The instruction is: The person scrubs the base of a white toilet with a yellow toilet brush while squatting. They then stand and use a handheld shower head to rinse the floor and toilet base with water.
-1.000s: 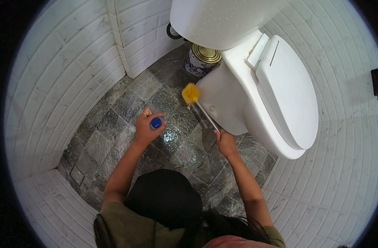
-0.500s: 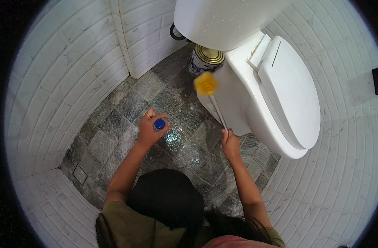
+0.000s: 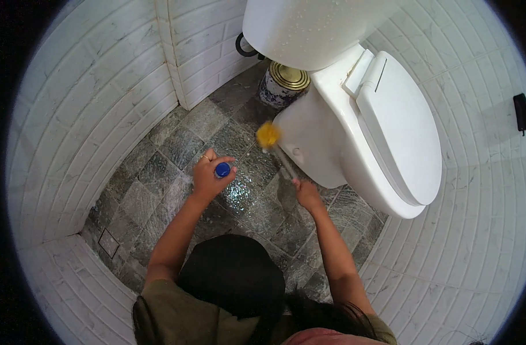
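Observation:
My right hand is closed round the pale handle of a toilet brush with a yellow head. The brush head is a little blurred and sits over the wet floor beside the toilet base; whether it touches either one I cannot tell. Thumb and fingers of my left hand wrap round something with a round blue cap, seen from above. It looks like a bottle, though its body is mostly hidden under the cap and hand. The toilet stands to the right with its lid down.
Behind the toilet base stands a metal can with a gold lid. Grey floor tiles look wet and shiny, with foam spots. White tiled walls close in on both sides. A square drain cover lies at the left, and a black holder hangs on the right wall.
My right hand and the brush have moved left and the yellow head has come nearer to me, off the toilet base's side. My left hand with the blue-capped bottle has barely moved.

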